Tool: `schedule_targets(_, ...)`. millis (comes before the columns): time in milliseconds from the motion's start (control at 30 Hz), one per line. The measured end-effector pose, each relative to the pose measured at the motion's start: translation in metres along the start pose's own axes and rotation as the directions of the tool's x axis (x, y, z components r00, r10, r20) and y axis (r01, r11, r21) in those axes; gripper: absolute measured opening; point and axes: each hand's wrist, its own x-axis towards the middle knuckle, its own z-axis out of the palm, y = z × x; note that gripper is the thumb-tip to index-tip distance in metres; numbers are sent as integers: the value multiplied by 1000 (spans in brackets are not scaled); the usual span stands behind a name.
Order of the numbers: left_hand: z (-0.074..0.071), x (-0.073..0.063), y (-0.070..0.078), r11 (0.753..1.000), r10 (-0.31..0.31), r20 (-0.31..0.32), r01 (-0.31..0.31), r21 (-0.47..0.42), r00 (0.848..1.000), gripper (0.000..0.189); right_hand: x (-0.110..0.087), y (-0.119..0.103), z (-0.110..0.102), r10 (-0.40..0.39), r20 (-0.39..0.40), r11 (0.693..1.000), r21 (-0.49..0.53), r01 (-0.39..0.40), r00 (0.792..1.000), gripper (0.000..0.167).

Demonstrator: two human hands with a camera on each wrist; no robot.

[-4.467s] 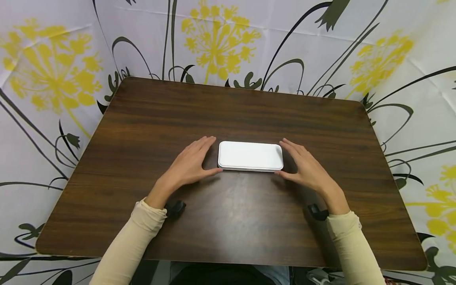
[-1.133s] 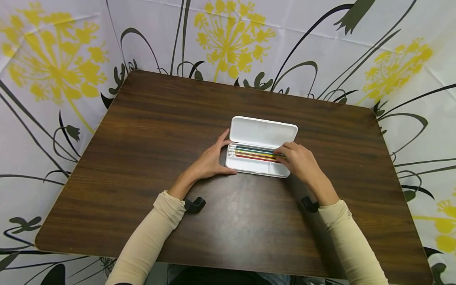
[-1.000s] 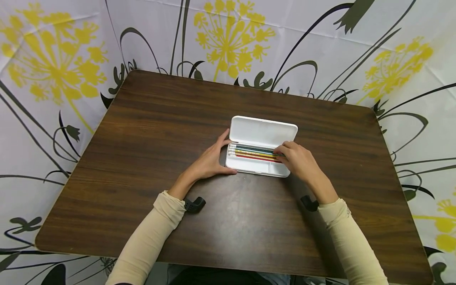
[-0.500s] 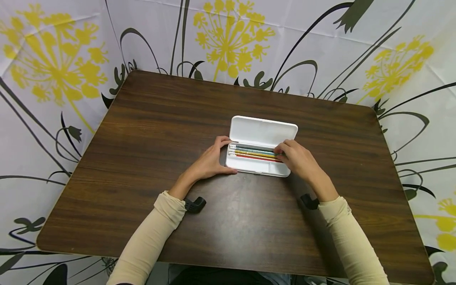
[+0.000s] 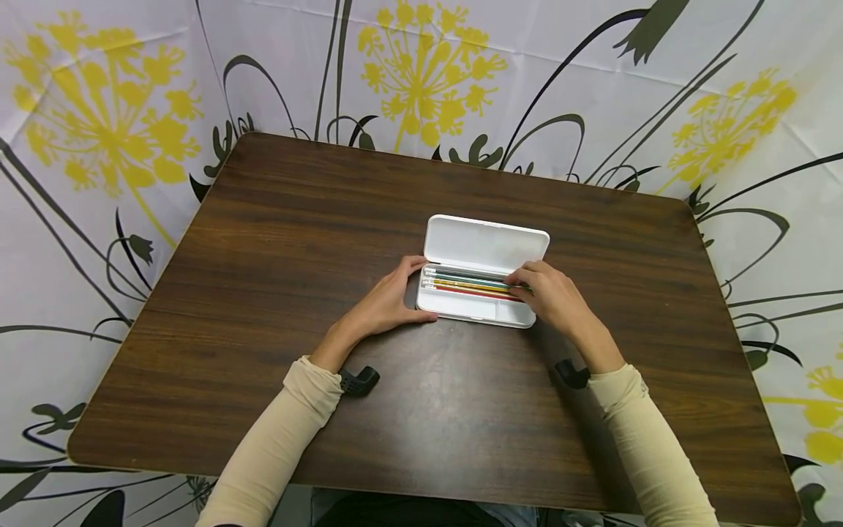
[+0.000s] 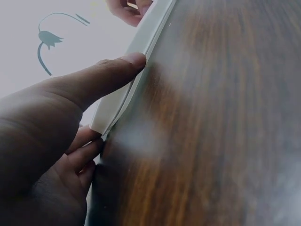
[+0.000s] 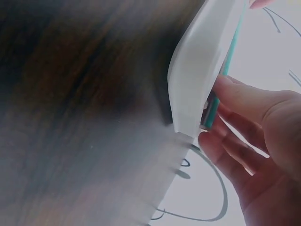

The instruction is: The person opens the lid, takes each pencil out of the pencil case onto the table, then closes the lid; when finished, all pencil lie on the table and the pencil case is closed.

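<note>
A white pencil case point(image 5: 461, 306) lies on the table with its lid point(image 5: 487, 243) swung back. Inside, several pencils point(image 5: 464, 282) in green, yellow and red lie side by side, white erasers to the left. My left hand point(image 5: 390, 298) grips the case's left end, the thumb along its front side and the fingers round the back corner. At the opposite end my right hand point(image 5: 552, 294) reaches over the rim. In the right wrist view its thumb and fingers pinch a teal-green pencil point(image 7: 230, 54), which sits slightly above the rim at this end.
The brown wooden table point(image 5: 316, 212) stretches around the case on all sides. Behind and beside it hangs a white cloth point(image 5: 290, 44) with yellow and grey flowers. Each wrist carries a black camera band, seen at the left wrist point(image 5: 360, 381).
Earlier the case was closed between both hands; now its lid is open and my right hand pinches a pencil. Over the last second my left fingers have drawn in at the back corner.
</note>
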Motion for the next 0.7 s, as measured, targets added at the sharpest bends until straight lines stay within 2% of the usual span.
schedule_targets(300,-3,-2,0,999,15,8,-16,43,1000,94,-3,-1,-4,-78,-126,997,-12,78,989,17)
schedule_targets(567,-4,-2,-3,999,39,4,-39,34,999,95,-5,1,-5,-74,-131,997,-10,73,989,15)
schedule_targets(700,-4,-2,-5,999,34,4,-34,33,999,95,-14,5,-8,-85,-164,996,-14,84,983,18)
